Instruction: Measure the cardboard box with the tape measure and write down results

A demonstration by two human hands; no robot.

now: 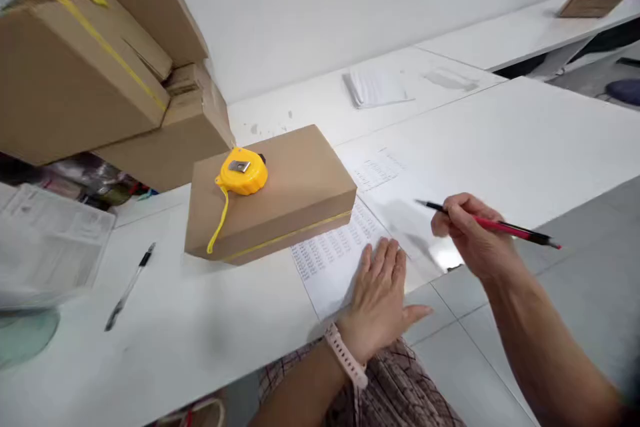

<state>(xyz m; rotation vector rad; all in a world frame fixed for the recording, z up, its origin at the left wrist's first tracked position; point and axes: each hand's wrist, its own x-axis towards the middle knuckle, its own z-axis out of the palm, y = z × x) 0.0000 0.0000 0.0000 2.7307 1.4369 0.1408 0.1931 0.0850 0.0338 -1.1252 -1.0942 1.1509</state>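
Note:
My left hand (379, 293) lies flat with fingers stretched on a printed sheet (327, 250) at the table's near edge. My right hand (473, 233) is closed round a red and black pen (493, 225), held a little above the paper with its tip pointing left. A brown cardboard box (285, 190) with a yellow strap lies on the table just left of the sheet. On top of the box rests a yellow tape measure (243, 172), its cord hanging over the box's front.
Larger strapped cardboard boxes (85, 67) are stacked at the back left. A black pen (130, 287) lies on the white table (200, 333) at the left, near a bagged stack of papers (45, 240). Folded sheets (375, 88) lie farther back.

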